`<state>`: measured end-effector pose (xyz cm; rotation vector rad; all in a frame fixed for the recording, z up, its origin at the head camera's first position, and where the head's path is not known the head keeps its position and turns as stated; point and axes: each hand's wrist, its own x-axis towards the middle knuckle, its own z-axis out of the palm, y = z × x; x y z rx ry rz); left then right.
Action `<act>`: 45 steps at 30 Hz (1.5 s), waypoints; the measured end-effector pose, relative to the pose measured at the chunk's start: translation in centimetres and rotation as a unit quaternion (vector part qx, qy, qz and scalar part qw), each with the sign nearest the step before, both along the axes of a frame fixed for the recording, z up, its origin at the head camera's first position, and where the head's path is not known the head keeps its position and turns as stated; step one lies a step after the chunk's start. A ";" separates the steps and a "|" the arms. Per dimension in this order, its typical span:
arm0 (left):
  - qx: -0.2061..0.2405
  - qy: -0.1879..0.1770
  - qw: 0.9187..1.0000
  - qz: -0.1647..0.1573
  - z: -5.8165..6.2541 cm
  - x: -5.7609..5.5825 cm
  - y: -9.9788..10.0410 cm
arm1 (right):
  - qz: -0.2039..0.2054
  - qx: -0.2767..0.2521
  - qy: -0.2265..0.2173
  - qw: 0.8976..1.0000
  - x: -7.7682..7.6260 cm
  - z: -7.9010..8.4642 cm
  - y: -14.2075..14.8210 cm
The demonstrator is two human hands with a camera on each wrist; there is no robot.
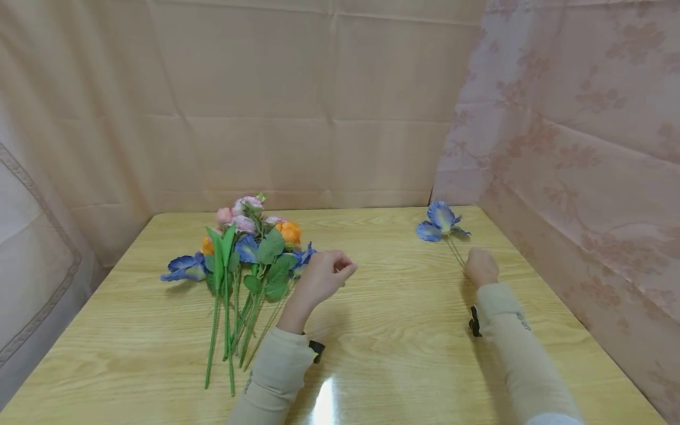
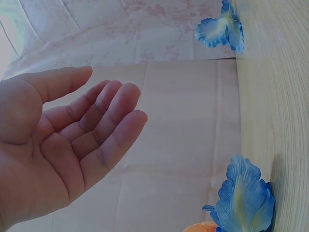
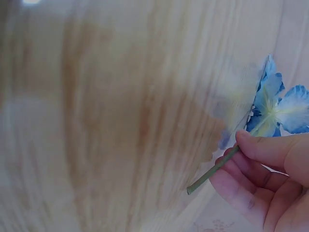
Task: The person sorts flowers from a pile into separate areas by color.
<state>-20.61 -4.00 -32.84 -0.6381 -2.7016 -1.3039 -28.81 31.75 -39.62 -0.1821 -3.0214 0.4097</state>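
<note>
My right hand (image 1: pixel 482 267) pinches the green stem (image 3: pixel 212 170) of a blue artificial iris (image 1: pixel 440 222) between thumb and fingers, over the right part of the table. The bloom points toward the back edge, and the stem's cut end sticks out past the fingers in the right wrist view. My left hand (image 1: pixel 323 277) holds nothing; its fingers are loosely bent with the palm free in the left wrist view. It hovers just right of a pile of artificial flowers, near a blue iris (image 2: pixel 244 195) whose petals it partly covers in the head view.
The pile on the left holds pink-lilac blooms (image 1: pixel 245 224), an orange bloom (image 1: pixel 289 233), another blue iris (image 1: pixel 185 268), green leaves (image 1: pixel 271 246) and several stems pointing forward. Curtains (image 1: pixel 297 106) hang behind the wooden table (image 1: pixel 393 330), and a patterned cloth (image 1: pixel 579 159) on the right.
</note>
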 end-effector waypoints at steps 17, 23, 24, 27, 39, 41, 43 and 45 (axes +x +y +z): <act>-0.016 0.010 1.000 0.000 -0.1 -0.1 -0.3 | 0.011 0.003 -0.023 1.000 0.4 3.1 -3.0; -0.009 0.024 0.999 0.031 -0.4 -0.5 -1.4 | 0.052 0.011 -0.002 0.999 1.7 4.2 -5.9; -0.008 0.026 0.999 0.037 -0.4 -0.5 -1.7 | 0.058 0.009 0.000 0.998 1.9 4.3 -6.3; -0.004 0.034 0.998 0.055 -0.4 -0.6 -2.3 | 0.084 -0.020 0.000 0.996 2.5 4.6 -7.5; -0.042 0.012 0.981 0.187 -0.9 -1.8 -6.9 | 0.163 -0.111 0.012 0.980 5.5 5.9 -11.1; -0.068 0.002 0.974 0.217 -1.2 -1.9 -7.9 | 0.173 -0.112 0.012 0.978 6.1 6.0 -11.5; -0.094 -0.004 0.965 0.243 -1.6 -1.9 -8.8 | 0.184 -0.113 0.011 0.976 6.5 6.0 -11.8; -0.118 -0.023 0.958 0.262 -2.0 -1.9 -9.5 | 0.194 -0.116 0.008 0.974 6.8 6.0 -12.0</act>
